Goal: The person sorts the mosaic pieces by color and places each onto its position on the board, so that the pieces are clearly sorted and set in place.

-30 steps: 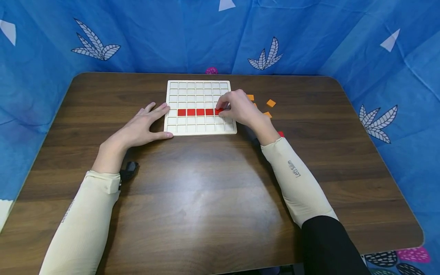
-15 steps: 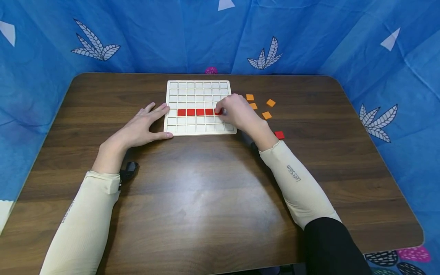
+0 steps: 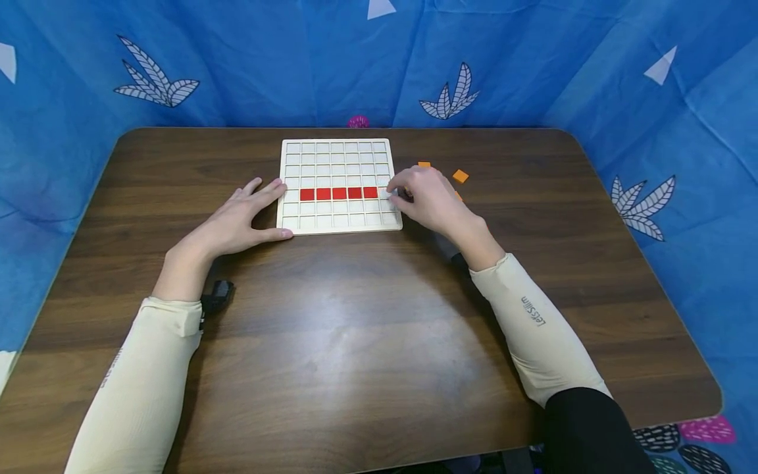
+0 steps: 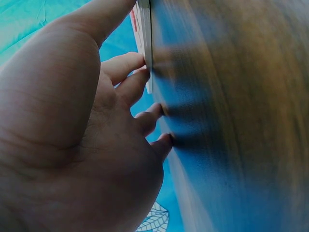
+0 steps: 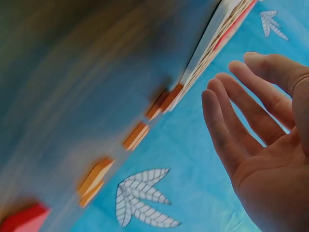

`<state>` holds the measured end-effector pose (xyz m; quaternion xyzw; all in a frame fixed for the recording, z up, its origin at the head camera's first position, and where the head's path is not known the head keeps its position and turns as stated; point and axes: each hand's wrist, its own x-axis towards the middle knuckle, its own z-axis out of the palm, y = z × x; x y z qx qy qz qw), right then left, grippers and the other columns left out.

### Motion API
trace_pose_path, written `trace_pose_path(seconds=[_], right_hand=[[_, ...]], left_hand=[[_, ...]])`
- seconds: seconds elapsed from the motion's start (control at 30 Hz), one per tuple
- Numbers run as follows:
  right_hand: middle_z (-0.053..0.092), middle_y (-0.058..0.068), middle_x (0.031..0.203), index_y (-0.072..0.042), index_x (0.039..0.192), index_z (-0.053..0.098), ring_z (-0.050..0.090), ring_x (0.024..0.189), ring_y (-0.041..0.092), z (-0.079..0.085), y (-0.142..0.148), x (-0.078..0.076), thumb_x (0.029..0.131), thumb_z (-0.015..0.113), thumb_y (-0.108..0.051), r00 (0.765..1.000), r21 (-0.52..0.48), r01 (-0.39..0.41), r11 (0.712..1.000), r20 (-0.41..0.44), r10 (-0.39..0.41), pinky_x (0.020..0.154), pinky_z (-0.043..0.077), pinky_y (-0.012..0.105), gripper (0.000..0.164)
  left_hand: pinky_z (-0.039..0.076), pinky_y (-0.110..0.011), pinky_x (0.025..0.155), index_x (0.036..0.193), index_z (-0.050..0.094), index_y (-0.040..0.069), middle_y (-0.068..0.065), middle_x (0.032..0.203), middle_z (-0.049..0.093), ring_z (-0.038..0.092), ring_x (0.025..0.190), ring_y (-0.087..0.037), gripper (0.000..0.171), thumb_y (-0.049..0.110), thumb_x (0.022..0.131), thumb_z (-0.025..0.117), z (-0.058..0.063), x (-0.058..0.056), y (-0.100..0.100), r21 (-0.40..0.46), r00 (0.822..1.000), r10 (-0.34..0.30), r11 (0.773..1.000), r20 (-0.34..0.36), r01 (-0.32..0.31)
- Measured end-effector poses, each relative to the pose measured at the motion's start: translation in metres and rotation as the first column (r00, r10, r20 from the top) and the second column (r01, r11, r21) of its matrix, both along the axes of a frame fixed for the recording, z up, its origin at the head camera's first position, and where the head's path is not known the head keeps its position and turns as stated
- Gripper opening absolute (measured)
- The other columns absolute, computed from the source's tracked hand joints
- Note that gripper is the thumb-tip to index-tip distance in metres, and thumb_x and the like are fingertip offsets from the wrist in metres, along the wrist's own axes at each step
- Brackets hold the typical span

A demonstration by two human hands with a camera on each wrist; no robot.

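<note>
A white grid board (image 3: 337, 232) lies on the table, with several red square tiles (image 3: 339, 193) side by side in one of its rows. My left hand (image 3: 227, 220) rests at the board's left edge, fingers spread and the thumb by the near corner. In the left wrist view the left hand's fingertips (image 4: 164, 110) touch the board edge and the tabletop. Just above the board's right edge is my right hand (image 3: 435, 204). Its fingers are loosely bent with nothing between them, as the right wrist view shows.
Several orange tiles (image 3: 460, 176) lie right of the board, some partly hidden behind the right hand. In the right wrist view a loose red tile (image 5: 25, 220) also lies on the table (image 3: 331, 342). A patterned blue cloth (image 3: 254, 59) hangs behind.
My right hand has let go of the red tile at the row's right end and drawn back to the right. The left hand keeps its place on the board. The head view has shifted slightly.
</note>
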<state>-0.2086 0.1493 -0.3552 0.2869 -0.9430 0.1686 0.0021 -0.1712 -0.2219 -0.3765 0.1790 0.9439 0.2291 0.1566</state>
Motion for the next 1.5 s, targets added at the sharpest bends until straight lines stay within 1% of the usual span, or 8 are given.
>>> trace_pose_path(seconds=[0.27, 0.6, 0.73, 0.9, 0.97, 1.17, 1.3, 1.5], right_hand=[[0.078, 0.012, 0.115, -0.005, 0.116, 0.079, 0.070, 0.106, 0.028, -0.004, 0.044, 0.013, 0.097, 0.077, -0.015, 0.999, -0.021, 0.043, 0.999, -0.008, -0.043, 0.103, 0.056, 0.047, 0.021], [0.078, 0.014, 0.114, -0.004, 0.117, 0.078, 0.070, 0.108, 0.032, -0.009, 0.098, 0.028, 0.096, 0.078, -0.013, 0.996, -0.026, 0.090, 0.996, -0.018, -0.090, 0.103, 0.056, 0.054, 0.022], [0.077, 0.016, 0.117, -0.004, 0.118, 0.078, 0.069, 0.111, 0.034, -0.010, 0.116, 0.031, 0.096, 0.078, -0.013, 0.994, -0.022, 0.105, 0.994, 0.024, -0.104, 0.105, 0.054, 0.056, 0.024], [0.077, 0.015, 0.118, -0.006, 0.120, 0.078, 0.068, 0.107, 0.033, -0.006, 0.135, 0.032, 0.096, 0.079, -0.018, 0.987, -0.037, 0.110, 0.993, 0.124, -0.105, 0.099, 0.056, 0.056, 0.027], [0.077, 0.013, 0.117, -0.009, 0.120, 0.078, 0.067, 0.105, 0.031, -0.006, 0.141, 0.031, 0.094, 0.082, -0.021, 0.978, -0.046, 0.120, 0.992, 0.178, -0.110, 0.097, 0.057, 0.054, 0.029], [0.076, 0.006, 0.120, -0.015, 0.119, 0.079, 0.065, 0.112, 0.026, -0.005, 0.153, 0.030, 0.087, 0.090, -0.025, 0.946, -0.045, 0.134, 0.990, 0.304, -0.114, 0.105, 0.054, 0.053, 0.036], [0.075, 0.004, 0.119, -0.016, 0.117, 0.080, 0.066, 0.110, 0.026, -0.004, 0.155, 0.029, 0.085, 0.091, -0.016, 0.941, -0.032, 0.118, 0.992, 0.322, -0.102, 0.104, 0.055, 0.052, 0.034], [0.075, 0.003, 0.113, -0.016, 0.114, 0.081, 0.064, 0.104, 0.025, -0.005, 0.153, 0.028, 0.086, 0.088, -0.009, 0.951, -0.008, 0.091, 0.996, 0.296, -0.085, 0.098, 0.057, 0.049, 0.029]], left_hand=[[0.004, -0.063, 0.131, 0.170, 0.022, 0.017, -0.001, 0.178, 0.012, -0.003, 0.165, -0.037, 0.100, 0.058, 0.094, 0.074, -0.002, -0.001, 0.000, 0.002, 1.000, 0.000, 1.000, -0.006, 0.000], [0.004, -0.064, 0.131, 0.170, 0.022, 0.019, 0.001, 0.179, 0.011, -0.003, 0.165, -0.036, 0.101, 0.059, 0.094, 0.074, -0.003, 0.001, -0.002, -0.001, 1.000, 0.011, 1.000, -0.013, -0.011], [0.005, -0.064, 0.131, 0.170, 0.021, 0.021, 0.002, 0.179, 0.010, -0.003, 0.165, -0.035, 0.101, 0.060, 0.094, 0.073, -0.003, 0.001, -0.002, -0.005, 1.000, 0.016, 1.000, -0.008, -0.016], [0.005, -0.065, 0.131, 0.170, 0.020, 0.022, 0.003, 0.179, 0.010, -0.004, 0.165, -0.035, 0.101, 0.061, 0.094, 0.073, -0.003, 0.000, -0.001, -0.008, 1.000, 0.021, 1.000, -0.006, -0.021], [0.005, -0.066, 0.130, 0.170, 0.020, 0.022, 0.003, 0.179, 0.010, -0.004, 0.165, -0.035, 0.101, 0.061, 0.093, 0.073, -0.003, 0.000, -0.001, -0.008, 1.000, 0.022, 1.000, -0.005, -0.022], [0.005, -0.066, 0.130, 0.171, 0.020, 0.023, 0.003, 0.179, 0.010, -0.004, 0.165, -0.035, 0.101, 0.061, 0.093, 0.073, -0.003, 0.000, -0.001, -0.007, 1.000, 0.023, 1.000, -0.006, -0.023], [0.006, -0.067, 0.130, 0.171, 0.020, 0.023, 0.003, 0.179, 0.010, -0.004, 0.165, -0.035, 0.101, 0.061, 0.093, 0.073, -0.004, 0.000, -0.001, -0.006, 1.000, 0.025, 1.000, -0.004, -0.025], [0.006, -0.066, 0.130, 0.170, 0.020, 0.022, 0.003, 0.179, 0.010, -0.004, 0.165, -0.035, 0.101, 0.061, 0.093, 0.073, -0.005, 0.000, -0.001, -0.008, 1.000, 0.022, 1.000, -0.007, -0.022]])
